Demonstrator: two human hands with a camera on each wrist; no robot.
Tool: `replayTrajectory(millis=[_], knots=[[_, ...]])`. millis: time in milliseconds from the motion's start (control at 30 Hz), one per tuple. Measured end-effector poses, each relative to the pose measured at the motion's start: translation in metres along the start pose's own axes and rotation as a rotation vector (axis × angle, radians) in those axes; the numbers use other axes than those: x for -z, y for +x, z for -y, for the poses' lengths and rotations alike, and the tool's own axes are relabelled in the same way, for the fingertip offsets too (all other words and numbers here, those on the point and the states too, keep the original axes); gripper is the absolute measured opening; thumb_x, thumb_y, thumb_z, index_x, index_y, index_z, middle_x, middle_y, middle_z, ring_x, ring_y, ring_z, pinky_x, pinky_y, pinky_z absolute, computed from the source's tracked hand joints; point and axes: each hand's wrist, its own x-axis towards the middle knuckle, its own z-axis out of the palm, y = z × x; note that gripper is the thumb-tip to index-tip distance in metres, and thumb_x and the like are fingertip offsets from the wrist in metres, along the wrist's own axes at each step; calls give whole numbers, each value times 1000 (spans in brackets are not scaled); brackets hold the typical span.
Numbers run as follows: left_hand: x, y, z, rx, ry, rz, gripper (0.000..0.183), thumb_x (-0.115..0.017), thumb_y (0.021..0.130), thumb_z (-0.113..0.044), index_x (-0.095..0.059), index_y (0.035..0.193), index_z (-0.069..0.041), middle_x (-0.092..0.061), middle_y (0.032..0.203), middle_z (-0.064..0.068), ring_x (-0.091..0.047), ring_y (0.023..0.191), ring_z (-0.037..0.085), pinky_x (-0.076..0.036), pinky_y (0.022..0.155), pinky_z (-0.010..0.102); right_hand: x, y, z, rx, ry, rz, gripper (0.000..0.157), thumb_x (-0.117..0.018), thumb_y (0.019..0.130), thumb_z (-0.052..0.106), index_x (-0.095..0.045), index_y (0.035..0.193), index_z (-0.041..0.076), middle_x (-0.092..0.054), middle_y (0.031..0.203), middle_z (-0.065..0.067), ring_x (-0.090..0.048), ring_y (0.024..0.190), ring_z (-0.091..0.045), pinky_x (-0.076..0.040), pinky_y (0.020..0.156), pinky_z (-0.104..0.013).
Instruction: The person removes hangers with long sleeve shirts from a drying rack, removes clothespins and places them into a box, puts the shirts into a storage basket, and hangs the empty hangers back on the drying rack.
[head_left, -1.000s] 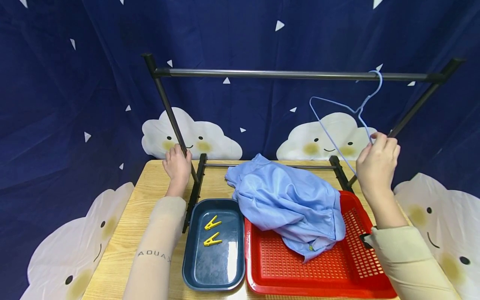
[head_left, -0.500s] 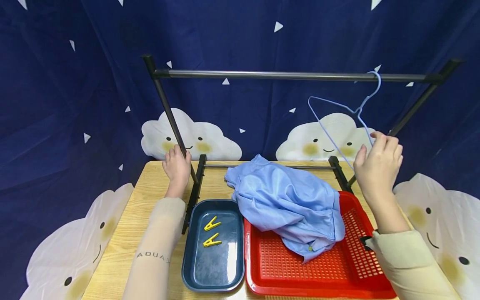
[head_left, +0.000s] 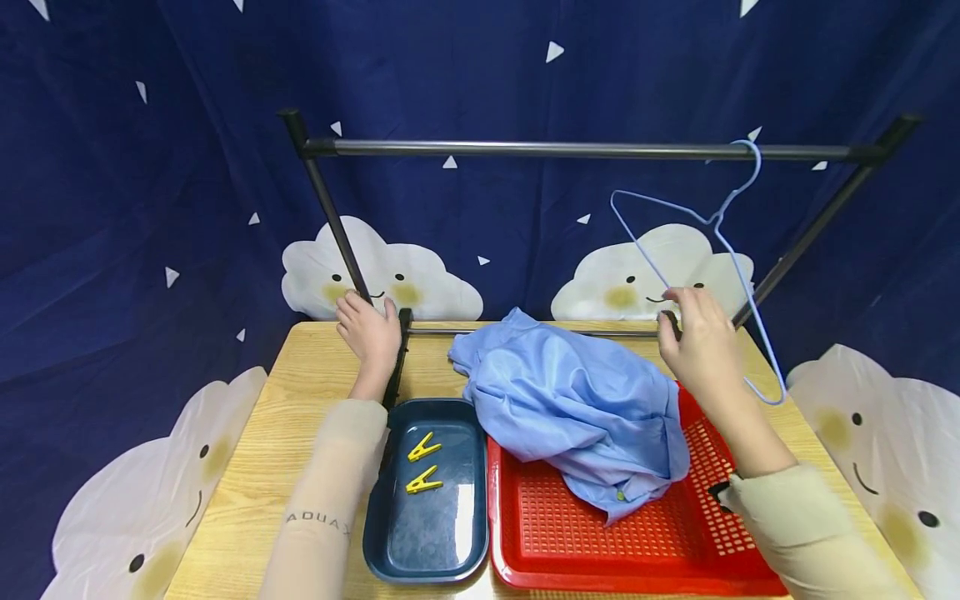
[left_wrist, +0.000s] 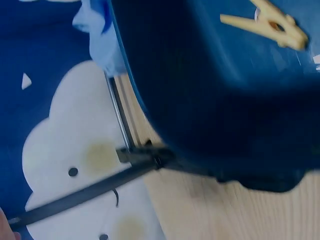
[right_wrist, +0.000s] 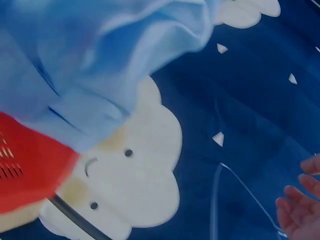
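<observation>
My right hand (head_left: pixel 701 342) is in front of a thin light-blue clothes hanger (head_left: pixel 750 287), its fingers loosely bent with nothing held. The hanger hangs by its hook from the rack's bar (head_left: pixel 525 149). Fingers of that hand (right_wrist: pixel 300 210) appear at the lower right of the right wrist view, near the hanger (right_wrist: pixel 240 180). Over by the rack's left post (head_left: pixel 330 208), my left hand (head_left: pixel 371 337) has its fingers extended; whether it touches the post cannot be told. Below both hands, a crumpled light-blue garment (head_left: pixel 570 392) lies partly in a red basket (head_left: pixel 637 575).
A dark blue tray (head_left: pixel 427 558) stands left of the basket, holding two yellow clothespins (head_left: pixel 424 447). Both sit on a wooden table (head_left: pixel 247 483). The rack's right post (head_left: pixel 802 242) rises behind the right hand. A navy curtain (head_left: pixel 487 67) with clouds hangs behind.
My right hand has let go of the hanger and moved left. The hanger's lower right corner now shows past my wrist. My left hand has shifted slightly right at the post.
</observation>
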Motion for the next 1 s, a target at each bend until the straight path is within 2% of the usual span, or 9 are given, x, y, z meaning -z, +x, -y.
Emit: replayTrajectory(millis=[133, 233, 300, 400, 567, 733, 867, 1000], knots=[[-5, -12, -16, -133, -7, -18, 42, -50, 89, -29, -38, 117, -1, -39, 112, 17, -37, 101, 34, -30, 83, 45, -19, -6, -6, 0, -15, 120, 26, -58, 80, 5, -54, 105, -2, -54, 103, -23, -48, 97, -43, -35, 79, -55], [-10, -22, -27, -245, -4, 37, 39, -52, 88, -29, -41, 114, -2, -42, 111, 16, -39, 100, 34, -32, 81, 44, -34, -10, -13, 9, -24, 215, 32, -61, 79, 7, -52, 109, -3, -52, 107, -25, -47, 99, -45, -36, 80, -57], [-12, -30, -36, -322, -1, 105, 38, -54, 87, -28, -43, 114, -2, -45, 111, 15, -41, 101, 33, -33, 81, 44, -43, -14, -19, 11, -38, 287, 38, -63, 79, 11, -51, 113, -3, -50, 111, -26, -47, 102, -46, -36, 80, -58], [-15, -42, -49, -428, 25, 251, 40, -54, 87, -30, -44, 115, -3, -48, 111, 14, -44, 102, 32, -36, 83, 44, -54, -19, -27, -1, -56, 404, 49, -64, 81, 20, -46, 122, -1, -47, 118, -26, -45, 106, -47, -35, 81, -60], [-20, -65, -67, -555, 132, 488, 53, -50, 89, -41, -41, 127, -5, -47, 121, 13, -45, 110, 31, -36, 87, 45, -71, -29, -41, -42, -45, 544, 67, -64, 82, 38, -39, 133, 3, -43, 128, -28, -42, 112, -50, -33, 84, -63], [-26, -86, -77, -621, 234, 654, 67, -42, 89, -55, -35, 137, -10, -43, 133, 14, -41, 121, 30, -31, 97, 50, -85, -39, -53, -44, -4, 625, 74, -64, 80, 45, -38, 134, 1, -39, 130, -33, -41, 114, -52, -33, 89, -62], [-33, -98, -79, -622, 303, 775, 74, -37, 87, -63, -30, 142, -13, -39, 138, 14, -37, 126, 31, -27, 100, 53, -92, -45, -55, -75, -16, 731, 79, -59, 80, 53, -36, 137, 3, -34, 133, -36, -35, 119, -54, -29, 93, -63], [-39, -107, -78, -611, 358, 855, 77, -36, 85, -66, -27, 143, -15, -39, 138, 14, -36, 126, 32, -28, 99, 53, -96, -48, -55, -116, -50, 800, 83, -56, 78, 60, -34, 139, 8, -30, 136, -35, -32, 120, -55, -27, 92, -66]])
